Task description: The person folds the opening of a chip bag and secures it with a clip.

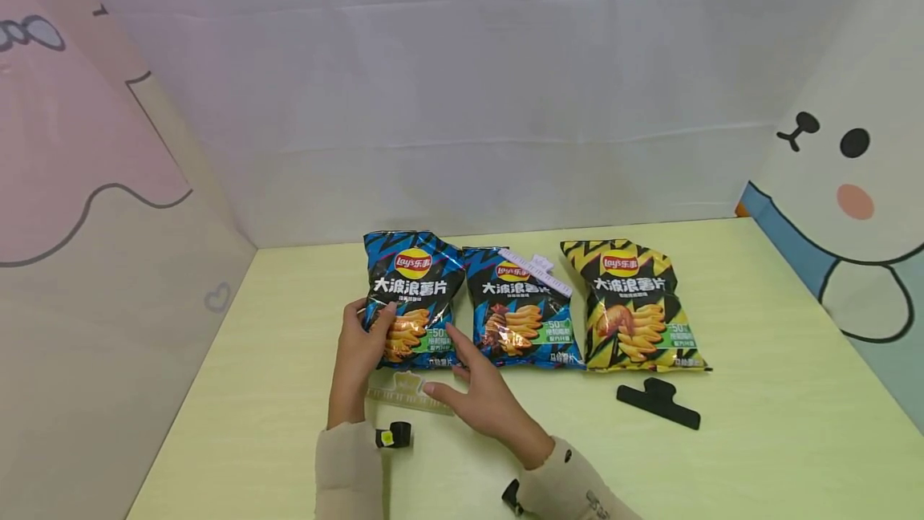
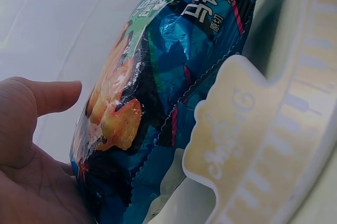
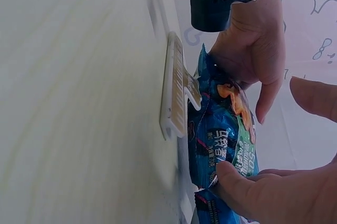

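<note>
A blue Lay's chip bag [image 1: 415, 299] lies at the left of a row of three bags. My left hand [image 1: 361, 347] rests along its left edge, palm to its side; the thumb reaches straight over the front, and the other fingers are partly hidden by the bag. My right hand [image 1: 487, 400] touches the lower right edge with extended fingers [image 3: 231, 182], its thumb spread well away. Just below the bag, a gold bag clip [image 1: 407, 396] with a piano-key pattern lies on the table, passing partly under the right thumb.
A second blue chip bag [image 1: 516, 319] lies close beside the first, a white piano-key clip [image 1: 534, 271] slanting across its top. Farther right lies a yellow chip bag [image 1: 628, 315], with a black clip [image 1: 658, 404] in front. White cloth [image 1: 491, 127] backs the table [image 1: 765, 343].
</note>
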Demonstrator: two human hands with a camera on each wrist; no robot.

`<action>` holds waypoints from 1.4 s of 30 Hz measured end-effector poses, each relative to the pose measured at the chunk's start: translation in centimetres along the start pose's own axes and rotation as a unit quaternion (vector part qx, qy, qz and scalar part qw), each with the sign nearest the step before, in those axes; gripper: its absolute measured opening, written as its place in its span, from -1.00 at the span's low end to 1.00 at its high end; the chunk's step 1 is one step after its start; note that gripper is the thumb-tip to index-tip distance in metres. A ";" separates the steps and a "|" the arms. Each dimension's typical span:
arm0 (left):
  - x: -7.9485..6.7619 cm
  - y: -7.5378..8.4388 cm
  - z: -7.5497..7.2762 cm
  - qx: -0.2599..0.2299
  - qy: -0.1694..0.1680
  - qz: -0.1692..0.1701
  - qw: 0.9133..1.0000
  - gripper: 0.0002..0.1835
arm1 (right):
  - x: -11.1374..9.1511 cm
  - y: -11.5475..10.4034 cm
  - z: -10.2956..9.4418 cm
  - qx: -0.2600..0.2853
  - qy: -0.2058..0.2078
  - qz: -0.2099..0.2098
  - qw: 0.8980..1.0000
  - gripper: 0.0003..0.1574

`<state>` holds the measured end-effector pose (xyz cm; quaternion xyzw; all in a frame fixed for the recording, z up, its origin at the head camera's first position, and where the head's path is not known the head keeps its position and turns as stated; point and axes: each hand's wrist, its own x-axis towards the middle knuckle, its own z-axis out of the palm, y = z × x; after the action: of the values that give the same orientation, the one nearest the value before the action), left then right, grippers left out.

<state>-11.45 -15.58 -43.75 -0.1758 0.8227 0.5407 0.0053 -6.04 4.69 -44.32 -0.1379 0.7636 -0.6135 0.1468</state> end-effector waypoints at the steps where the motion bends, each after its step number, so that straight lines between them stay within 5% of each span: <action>1: 0.0 0.0 0.0 0.000 0.001 0.001 1.000 -0.19 | 0.0 0.0 0.0 0.001 0.000 -0.001 1.000 0.07; 42: -1.7 2.6 -0.8 -0.028 0.010 0.039 0.999 -0.19 | -0.5 -1.0 -0.2 0.013 0.028 -0.034 0.999 0.04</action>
<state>-10.47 -14.92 -40.76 -0.1492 0.8136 0.5612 -0.0293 -5.62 4.87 -43.26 -0.1442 0.7544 -0.6315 0.1060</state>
